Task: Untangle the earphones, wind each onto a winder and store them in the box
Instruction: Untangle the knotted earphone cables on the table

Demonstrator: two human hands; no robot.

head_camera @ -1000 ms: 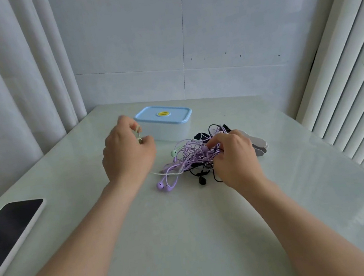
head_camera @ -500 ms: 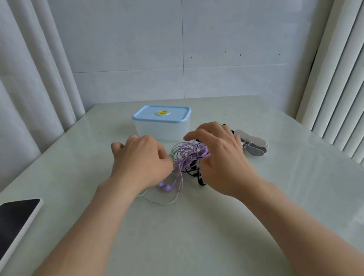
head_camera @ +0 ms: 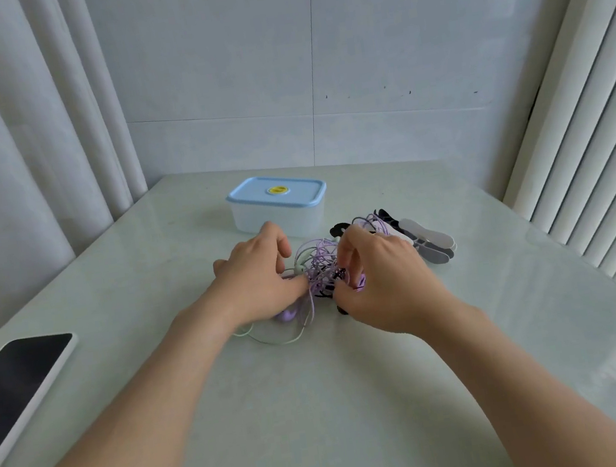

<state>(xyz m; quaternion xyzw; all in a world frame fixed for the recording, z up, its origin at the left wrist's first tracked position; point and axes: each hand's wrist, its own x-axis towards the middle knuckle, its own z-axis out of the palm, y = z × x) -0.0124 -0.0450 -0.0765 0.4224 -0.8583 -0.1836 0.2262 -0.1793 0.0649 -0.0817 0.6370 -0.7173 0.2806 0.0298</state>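
Head view: the earphones [head_camera: 321, 267] are seen as one knot of lilac, black and pale green cords, lying on the bench [head_camera: 323, 409] just in front of the box [head_camera: 280, 213], whose blue lid is on; the winders [head_camera: 430, 243] are stacked just to the right of the knot, none of them wound. The left hand [head_camera: 257, 276] is set against the left edge of the knot; its grip appears to be clenched on the cords there, thumb pressed in, though the fingertips are partly hidden. The right hand [head_camera: 380, 282] is placed over the right side; its grip is closed in a pinch on a few lilac strands, fingers curled. A lilac earbud [head_camera: 288, 315] and a loop of pale green cable [head_camera: 273, 339] are left trailing below the left hand. A phone [head_camera: 8, 390] is seen face up at the near left edge of the bench, well apart from the work.

The step in hand is judged to be the untangling, barely begun; nothing has been separated, wound or stored. For the next move one cord should be chosen, probably the green one since its loop is already loose, and drawn out gently while the rest is held down by the other hand; a hard pull would likely tighten the knot; the lid will have to be taken off before storing.
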